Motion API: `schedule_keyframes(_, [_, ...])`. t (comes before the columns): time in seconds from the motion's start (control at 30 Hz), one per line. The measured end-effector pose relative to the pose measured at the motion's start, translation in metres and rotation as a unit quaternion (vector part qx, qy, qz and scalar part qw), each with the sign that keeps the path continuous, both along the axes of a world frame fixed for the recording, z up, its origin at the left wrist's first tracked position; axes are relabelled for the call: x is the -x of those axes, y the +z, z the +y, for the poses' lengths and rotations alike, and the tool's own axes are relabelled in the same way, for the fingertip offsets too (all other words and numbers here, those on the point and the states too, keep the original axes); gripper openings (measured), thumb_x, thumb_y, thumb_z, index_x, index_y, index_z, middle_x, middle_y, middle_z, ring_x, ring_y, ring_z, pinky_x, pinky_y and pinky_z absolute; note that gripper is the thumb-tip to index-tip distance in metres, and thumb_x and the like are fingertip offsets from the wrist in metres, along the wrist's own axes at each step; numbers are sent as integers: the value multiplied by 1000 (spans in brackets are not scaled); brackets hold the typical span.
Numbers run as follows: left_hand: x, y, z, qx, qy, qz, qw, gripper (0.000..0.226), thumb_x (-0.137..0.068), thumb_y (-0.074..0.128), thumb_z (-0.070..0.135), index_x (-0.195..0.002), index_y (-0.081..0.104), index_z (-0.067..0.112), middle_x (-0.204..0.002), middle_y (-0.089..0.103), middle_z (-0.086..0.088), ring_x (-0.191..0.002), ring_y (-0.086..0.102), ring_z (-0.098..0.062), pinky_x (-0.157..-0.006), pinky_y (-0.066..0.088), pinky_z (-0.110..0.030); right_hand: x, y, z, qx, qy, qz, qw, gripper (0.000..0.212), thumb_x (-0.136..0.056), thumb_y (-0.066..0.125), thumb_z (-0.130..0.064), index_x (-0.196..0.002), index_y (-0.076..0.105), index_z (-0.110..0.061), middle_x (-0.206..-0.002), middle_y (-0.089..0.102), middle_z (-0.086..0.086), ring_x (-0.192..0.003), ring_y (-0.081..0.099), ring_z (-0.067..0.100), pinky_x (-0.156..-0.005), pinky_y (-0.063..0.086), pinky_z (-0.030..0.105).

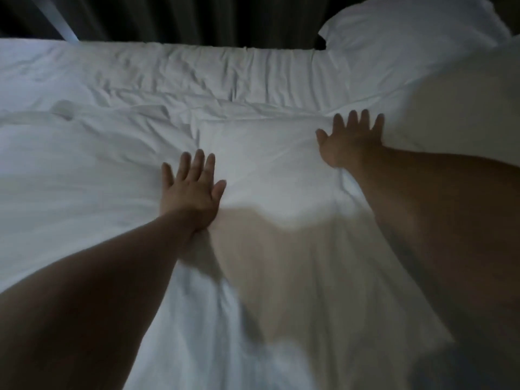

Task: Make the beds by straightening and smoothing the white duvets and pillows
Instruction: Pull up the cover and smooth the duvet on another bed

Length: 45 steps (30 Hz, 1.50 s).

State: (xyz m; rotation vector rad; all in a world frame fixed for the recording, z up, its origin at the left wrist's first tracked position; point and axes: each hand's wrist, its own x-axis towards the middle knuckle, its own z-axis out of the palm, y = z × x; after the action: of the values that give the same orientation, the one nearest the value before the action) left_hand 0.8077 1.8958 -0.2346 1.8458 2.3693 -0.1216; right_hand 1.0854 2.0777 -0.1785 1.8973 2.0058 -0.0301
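A white duvet [84,175] covers the bed and fills most of the view, with creases across its far half and folds near me. My left hand [191,190] lies flat on it at the centre, fingers straight and spread. My right hand [349,142] presses flat on the duvet further away to the right, fingers spread. A white pillow [408,35] sits at the far right corner. A second white pillow [464,108] bulges beside my right hand, its edge touching my fingertips.
A dark curtain [197,18] hangs behind the bed's far edge. A pale rail or pole [60,21] slants at the upper left. The room is dim, and the near part of the duvet lies in my shadow.
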Motion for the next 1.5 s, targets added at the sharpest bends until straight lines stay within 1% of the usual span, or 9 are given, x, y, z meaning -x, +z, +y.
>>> schedule_keyframes(0.3, [8,-60,3,-81,18,4,997,70,-101,10,61,-161,-5,29,-170,-7,5,-156,-13,-19,-123,-5,-57,13,-67,42,-41,3,-25,999,90,-97,3,-66,-161,11,-4,-168,13,18,-156,6,34,-122,-9,57])
schedule_keyframes(0.43, [8,-66,8,-72,11,-8,997,72,-100,13,60,-162,-3,27,-170,-6,3,-156,-12,-21,-123,-3,-59,66,-55,21,-98,17,75,992,72,-101,32,-33,-160,9,1,-167,11,23,-155,9,38,-124,6,57])
schedule_keyframes(0.57, [7,-68,9,-70,8,-16,997,72,-101,19,59,-162,1,25,-170,-2,0,-156,-10,-22,-123,-3,-59,163,-56,-24,-53,190,226,954,64,-105,16,-45,-163,3,-23,-171,3,2,-157,0,20,-126,1,47])
schedule_keyframes(0.87, [12,-27,17,-23,-22,-60,998,67,-100,18,58,-159,26,26,-168,19,-3,-156,11,-25,-122,9,-52,189,-107,-27,-57,150,164,973,61,-105,4,-48,-163,-3,-28,-170,-8,-6,-156,-9,15,-124,-7,51])
schedule_keyframes(0.93, [50,11,22,-107,-41,-49,992,47,-98,32,50,-127,60,25,-133,62,-3,-125,54,-30,-97,36,-43,191,-96,-25,-18,138,136,981,62,-105,7,-47,-163,-4,-27,-170,-10,-4,-156,-10,17,-123,-6,55])
schedule_keyframes(1.0, [115,48,31,-171,7,15,985,32,-95,41,39,-106,64,21,-108,69,-5,-103,59,-33,-82,38,-41,207,-76,-25,13,78,112,991,64,-105,16,-43,-163,0,-23,-171,-5,1,-157,-5,23,-121,-3,62])
schedule_keyframes(1.1, [232,88,48,-115,133,94,980,36,-94,55,39,-119,64,15,-121,65,-13,-117,54,-35,-95,39,-45,285,-36,-35,-19,34,228,973,66,-101,31,-39,-161,17,-14,-168,15,8,-155,10,27,-123,7,59])
schedule_keyframes(1.23, [349,85,32,22,207,115,971,52,-93,58,44,-139,54,19,-137,57,-16,-129,48,-37,-106,38,-47,393,-46,-80,-15,211,337,917,62,-105,21,-45,-162,17,-21,-170,11,-1,-156,6,18,-126,1,46])
schedule_keyframes(1.5, [453,7,2,-115,25,58,991,54,-97,36,60,-126,64,24,-126,65,-10,-120,56,-37,-94,47,-48,414,-140,-89,-196,217,244,925,66,-101,26,-47,-158,32,-14,-165,30,8,-154,23,25,-125,12,49])
